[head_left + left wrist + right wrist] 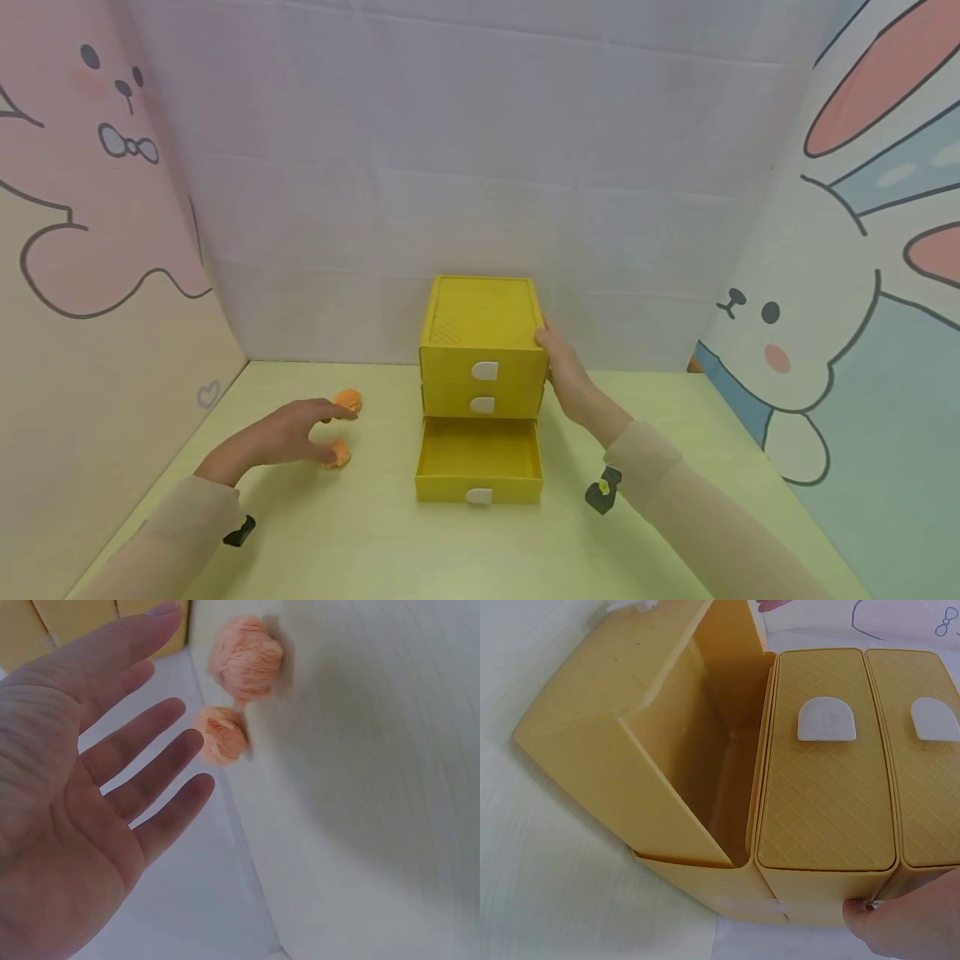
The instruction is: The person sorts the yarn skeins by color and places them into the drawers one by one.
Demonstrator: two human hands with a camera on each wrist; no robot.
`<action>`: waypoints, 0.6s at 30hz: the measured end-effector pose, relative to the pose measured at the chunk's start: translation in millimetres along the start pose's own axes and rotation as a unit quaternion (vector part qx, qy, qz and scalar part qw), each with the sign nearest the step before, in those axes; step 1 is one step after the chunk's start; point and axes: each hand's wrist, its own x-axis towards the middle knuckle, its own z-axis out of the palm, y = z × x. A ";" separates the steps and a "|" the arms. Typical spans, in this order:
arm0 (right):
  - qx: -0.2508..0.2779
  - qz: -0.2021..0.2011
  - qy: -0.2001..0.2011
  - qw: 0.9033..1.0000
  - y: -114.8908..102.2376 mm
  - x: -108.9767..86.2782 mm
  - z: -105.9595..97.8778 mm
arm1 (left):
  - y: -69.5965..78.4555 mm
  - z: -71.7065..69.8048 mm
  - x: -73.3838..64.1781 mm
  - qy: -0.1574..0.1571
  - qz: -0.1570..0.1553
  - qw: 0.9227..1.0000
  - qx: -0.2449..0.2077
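A yellow drawer box [486, 308] stands on the table with its bottom drawer [480, 454] pulled out; nothing lies inside that drawer. The two drawers above are closed, and each front has a white tab. My right hand [573, 383] rests against the box's right side, thumb at the top edge; its other fingers are mostly hidden. To the left lie two orange balls that look like yarn, a farther one [348, 400] and a nearer one [339, 454]. My left hand [288, 431] is close over them, fingers spread and relaxed, palm holding nothing in the left wrist view.
The pale table [360, 542] ends at a white cloth wall [337, 208] just behind the box. Side walls with a cartoon bear [112, 242] and a rabbit [817, 325] flank it. Dark wrist devices hang at both sleeves.
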 end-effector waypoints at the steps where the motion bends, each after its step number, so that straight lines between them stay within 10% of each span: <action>1: 0.000 0.001 0.001 1.000 0.1 0.0 0.0 | -3.2 1.0 -0.2 -0.005 -0.003 1.000 -0.010; 18: 0.001 0.001 0.007 1.000 2.9 2.1 -0.3 | -36.6 21.3 2.9 -0.040 -0.007 0.994 -0.101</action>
